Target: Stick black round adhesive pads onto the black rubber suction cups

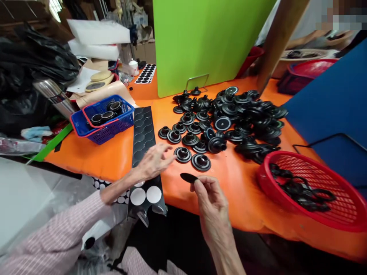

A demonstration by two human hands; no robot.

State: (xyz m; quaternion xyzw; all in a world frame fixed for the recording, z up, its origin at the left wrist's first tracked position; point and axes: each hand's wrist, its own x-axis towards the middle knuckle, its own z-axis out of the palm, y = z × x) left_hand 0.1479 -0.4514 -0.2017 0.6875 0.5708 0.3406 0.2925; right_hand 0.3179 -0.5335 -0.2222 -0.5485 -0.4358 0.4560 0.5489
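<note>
My right hand (210,198) pinches a thin black round disc (188,177) between thumb and fingers, just above the orange table's (86,154) front edge. My left hand (153,160) rests with fingers spread over a long black sticker sheet (143,133) whose near end shows white empty circles. Its fingertips lie close to a black round rubber part (183,154). A second such part (201,162) sits beside it. Behind them spreads a pile of several black rubber parts (229,118).
A red mesh basket (312,168) with black rings stands at the right front. A blue basket (103,120) holding finished parts sits at the left. A green board (206,42) stands upright behind the pile, a blue board (335,107) at right. Clutter and black bags fill the far left.
</note>
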